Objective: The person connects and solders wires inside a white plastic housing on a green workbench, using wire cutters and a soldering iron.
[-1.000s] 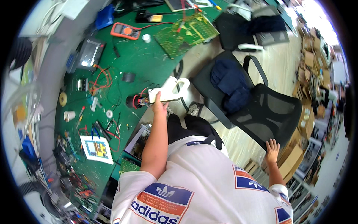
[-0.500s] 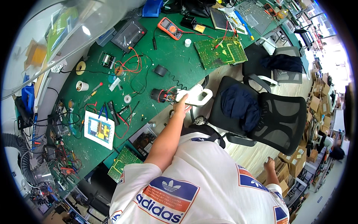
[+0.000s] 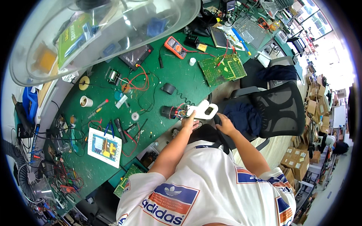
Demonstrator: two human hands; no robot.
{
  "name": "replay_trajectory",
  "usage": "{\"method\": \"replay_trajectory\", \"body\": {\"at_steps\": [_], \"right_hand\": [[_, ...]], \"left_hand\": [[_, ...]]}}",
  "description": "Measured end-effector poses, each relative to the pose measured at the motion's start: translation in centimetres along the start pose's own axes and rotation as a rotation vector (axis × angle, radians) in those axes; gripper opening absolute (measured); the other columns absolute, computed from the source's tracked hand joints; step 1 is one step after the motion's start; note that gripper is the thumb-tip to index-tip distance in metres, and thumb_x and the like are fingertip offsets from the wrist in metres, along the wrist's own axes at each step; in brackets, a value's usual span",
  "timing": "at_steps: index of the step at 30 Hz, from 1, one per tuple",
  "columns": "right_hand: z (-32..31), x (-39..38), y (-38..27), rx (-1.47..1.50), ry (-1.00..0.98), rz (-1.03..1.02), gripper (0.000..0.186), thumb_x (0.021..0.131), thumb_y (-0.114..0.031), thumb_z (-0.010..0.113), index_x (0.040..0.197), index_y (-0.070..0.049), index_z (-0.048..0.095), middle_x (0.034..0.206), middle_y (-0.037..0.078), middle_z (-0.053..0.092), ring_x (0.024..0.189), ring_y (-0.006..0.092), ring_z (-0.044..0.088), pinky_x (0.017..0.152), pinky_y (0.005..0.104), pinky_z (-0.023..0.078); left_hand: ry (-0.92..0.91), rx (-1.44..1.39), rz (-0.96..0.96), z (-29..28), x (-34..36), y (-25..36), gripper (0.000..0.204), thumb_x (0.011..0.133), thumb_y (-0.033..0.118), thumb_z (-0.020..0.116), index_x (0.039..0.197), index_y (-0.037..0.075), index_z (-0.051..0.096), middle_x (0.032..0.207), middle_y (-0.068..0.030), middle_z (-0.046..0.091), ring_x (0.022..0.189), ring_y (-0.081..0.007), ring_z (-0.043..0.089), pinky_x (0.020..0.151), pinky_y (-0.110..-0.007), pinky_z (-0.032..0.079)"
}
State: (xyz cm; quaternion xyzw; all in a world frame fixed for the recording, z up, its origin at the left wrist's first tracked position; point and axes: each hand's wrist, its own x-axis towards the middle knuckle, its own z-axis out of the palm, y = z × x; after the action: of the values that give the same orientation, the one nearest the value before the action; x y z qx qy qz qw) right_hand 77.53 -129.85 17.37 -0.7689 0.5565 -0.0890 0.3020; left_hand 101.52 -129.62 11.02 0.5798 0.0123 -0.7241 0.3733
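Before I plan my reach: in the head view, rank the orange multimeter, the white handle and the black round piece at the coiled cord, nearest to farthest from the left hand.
1. White handle: in the left hand.
2. Black round piece: ahead and left.
3. Orange multimeter: farther ahead, slightly left.

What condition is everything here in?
White device: held in left hand, wires exposed
Right hand: fingers curled, grip unclear
Multimeter: face up, red lead attached
Blue-handled pliers: handles spread
Cup: uncovered, something inside
Upper green circuit board: bare, lying flat
Navy cloth: crumpled on chair
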Motion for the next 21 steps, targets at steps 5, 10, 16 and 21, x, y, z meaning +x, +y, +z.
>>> {"method": "replay_trajectory", "body": {"at_steps": [5,10,16,21], "right_hand": [[3.1,6.2,-2.3,-0.364,-0.192,0.044,0.097,0.064,-0.023,0.082,0.143,0.000,0.031,0.135,0.025,0.049,0.123,0.0421,0.049,0.100,0.0442,0.044],[4.6,7.5,-2.5,-0.345,-0.155,0.052,0.104,0.063,-0.039,0.084,0.138,0.008,0.029,0.095,0.022,0.068,0.089,0.0372,0.067,0.087,0.0433,0.051],[5.5,5.9,-0.3,-0.281,-0.006,-0.142,0.066,0.070,-0.048,0.077,0.110,0.002,0.060,0.103,0.019,0.065,0.111,0.0328,0.056,0.102,0.0496,0.035],[5.1,7.3,1.2,-0.163,-0.180,-0.217,0.051,0.079,-0.051,0.069,0.096,-0.003,0.065,0.093,0.016,0.069,0.100,0.0333,0.063,0.103,0.0586,0.033]], "left_hand": [[0.047,-0.012,0.011,0.9,-0.4,0.3,0.061,0.075,0.046,0.082,0.119,0.011,0.058,0.100,-0.0064,0.066,0.080,-0.0234,0.067,0.064,-0.036,0.056],[0.098,-0.013,0.007,-0.1,0.1,0.0,0.058,0.075,0.045,0.082,0.116,0.014,0.057,0.097,-0.0052,0.067,0.074,-0.0205,0.067,0.057,-0.033,0.054],[0.154,-0.008,0.029,1.1,-0.4,-0.2,0.054,0.080,0.045,0.078,0.116,0.011,0.056,0.098,-0.0060,0.065,0.072,-0.0195,0.068,0.053,-0.032,0.054],[0.172,0.033,0.013,0.5,-0.2,-0.5,0.057,0.079,0.048,0.078,0.120,0.015,0.055,0.102,-0.0054,0.064,0.073,-0.0197,0.068,0.056,-0.032,0.057]]}}
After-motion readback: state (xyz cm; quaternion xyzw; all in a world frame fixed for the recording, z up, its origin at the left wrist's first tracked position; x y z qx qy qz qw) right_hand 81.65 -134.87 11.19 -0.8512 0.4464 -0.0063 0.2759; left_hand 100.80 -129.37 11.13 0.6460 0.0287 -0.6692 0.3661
